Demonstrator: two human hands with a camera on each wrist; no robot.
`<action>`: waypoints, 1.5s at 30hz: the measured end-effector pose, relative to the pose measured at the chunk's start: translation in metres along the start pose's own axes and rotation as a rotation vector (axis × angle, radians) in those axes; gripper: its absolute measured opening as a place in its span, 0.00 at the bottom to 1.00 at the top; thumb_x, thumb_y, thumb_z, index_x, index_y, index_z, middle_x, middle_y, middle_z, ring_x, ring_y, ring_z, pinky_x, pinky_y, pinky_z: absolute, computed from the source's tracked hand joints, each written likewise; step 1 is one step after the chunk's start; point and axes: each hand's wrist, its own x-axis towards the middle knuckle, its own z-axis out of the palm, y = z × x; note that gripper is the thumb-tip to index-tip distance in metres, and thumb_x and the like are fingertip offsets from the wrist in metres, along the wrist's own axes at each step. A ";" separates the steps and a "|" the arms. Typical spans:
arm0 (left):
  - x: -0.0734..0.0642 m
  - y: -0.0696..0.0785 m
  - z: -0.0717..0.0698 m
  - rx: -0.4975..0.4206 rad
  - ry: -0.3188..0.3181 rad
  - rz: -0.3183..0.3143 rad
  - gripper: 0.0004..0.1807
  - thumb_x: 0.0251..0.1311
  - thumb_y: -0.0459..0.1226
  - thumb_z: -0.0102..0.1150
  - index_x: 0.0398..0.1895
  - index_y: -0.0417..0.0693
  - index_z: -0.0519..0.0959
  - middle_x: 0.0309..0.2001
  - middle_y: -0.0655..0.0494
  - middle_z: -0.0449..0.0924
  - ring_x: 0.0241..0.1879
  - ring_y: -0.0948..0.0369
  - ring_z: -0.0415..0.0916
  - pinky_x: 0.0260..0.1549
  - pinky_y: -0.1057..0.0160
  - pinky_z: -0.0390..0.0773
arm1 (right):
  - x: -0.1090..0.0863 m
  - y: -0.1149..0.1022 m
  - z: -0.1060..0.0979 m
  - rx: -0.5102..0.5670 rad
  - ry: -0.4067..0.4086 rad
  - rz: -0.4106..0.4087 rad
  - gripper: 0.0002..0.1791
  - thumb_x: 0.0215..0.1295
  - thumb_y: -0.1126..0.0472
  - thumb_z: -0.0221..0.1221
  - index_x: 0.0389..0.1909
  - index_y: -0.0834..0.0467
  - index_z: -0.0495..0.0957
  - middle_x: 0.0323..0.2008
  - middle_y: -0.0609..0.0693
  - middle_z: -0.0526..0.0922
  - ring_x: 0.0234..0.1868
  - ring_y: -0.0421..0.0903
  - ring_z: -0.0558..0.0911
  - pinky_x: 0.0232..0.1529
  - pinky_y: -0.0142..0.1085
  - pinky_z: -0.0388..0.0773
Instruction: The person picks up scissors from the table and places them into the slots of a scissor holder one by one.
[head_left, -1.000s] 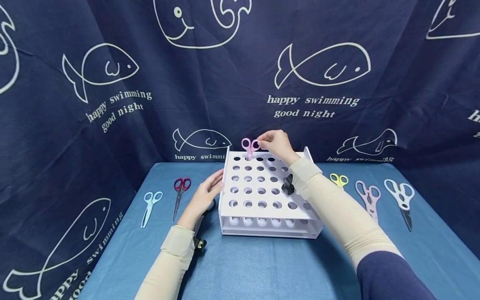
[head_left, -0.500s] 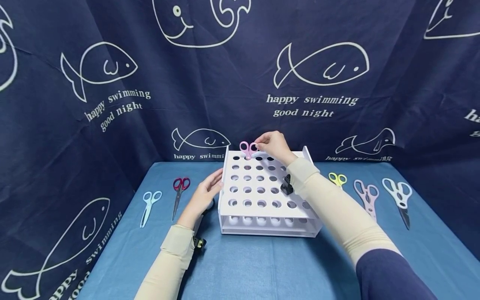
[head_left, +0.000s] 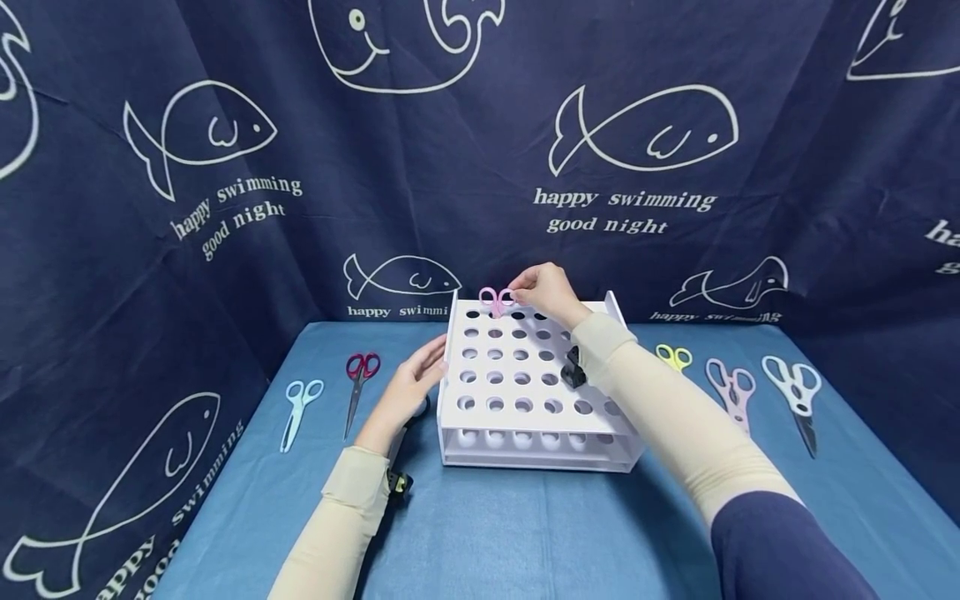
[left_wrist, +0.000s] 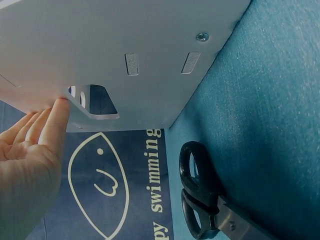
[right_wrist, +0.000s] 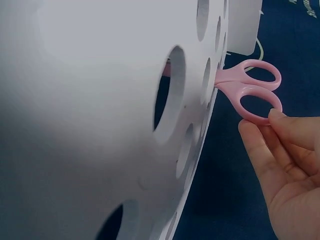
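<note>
A white rack (head_left: 534,392) with rows of round holes stands mid-table. Pink scissors (right_wrist: 250,90) stand handles-up in a back-row hole, second from the left, their blades hidden below the top plate. My right hand (head_left: 551,293) pinches one handle loop between thumb and fingers, as the right wrist view shows. At the rack's left side, my left hand (head_left: 411,385) rests straight fingers (left_wrist: 52,125) on the side wall, beside its cut-out. Black-handled scissors (left_wrist: 200,195) lie on the table below that hand, mostly hidden by it in the head view.
Light blue scissors (head_left: 297,412) and dark red scissors (head_left: 359,387) lie left of the rack. On the right lie yellow scissors (head_left: 674,357), lilac scissors (head_left: 733,390) and white-handled scissors (head_left: 798,396). A dark blue fish-print curtain (head_left: 450,167) hangs behind the table.
My right hand has lowered the pink scissors deeper into the hole, so the handles sit closer to the rack's top. My left hand stays at the rack's side.
</note>
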 end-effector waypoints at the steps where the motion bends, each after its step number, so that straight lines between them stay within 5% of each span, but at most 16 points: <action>1: 0.001 0.000 0.000 0.000 0.000 0.000 0.29 0.71 0.37 0.50 0.73 0.43 0.59 0.71 0.44 0.63 0.70 0.53 0.62 0.66 0.62 0.66 | 0.000 0.000 0.000 -0.004 -0.001 0.001 0.06 0.60 0.67 0.63 0.35 0.64 0.86 0.33 0.58 0.88 0.26 0.38 0.83 0.28 0.23 0.76; 16: 0.000 0.000 0.001 -0.010 0.010 -0.011 0.28 0.71 0.37 0.50 0.73 0.44 0.60 0.71 0.45 0.63 0.70 0.53 0.62 0.66 0.62 0.67 | -0.001 -0.001 0.002 -0.034 -0.034 0.016 0.05 0.59 0.67 0.64 0.35 0.64 0.86 0.33 0.57 0.88 0.25 0.34 0.78 0.29 0.23 0.74; 45: 0.001 -0.002 0.001 -0.017 0.006 -0.003 0.29 0.72 0.37 0.49 0.73 0.42 0.59 0.71 0.44 0.62 0.70 0.52 0.62 0.66 0.61 0.66 | -0.003 -0.004 0.002 -0.069 -0.042 0.009 0.07 0.60 0.65 0.64 0.37 0.63 0.86 0.37 0.57 0.88 0.38 0.48 0.84 0.42 0.36 0.78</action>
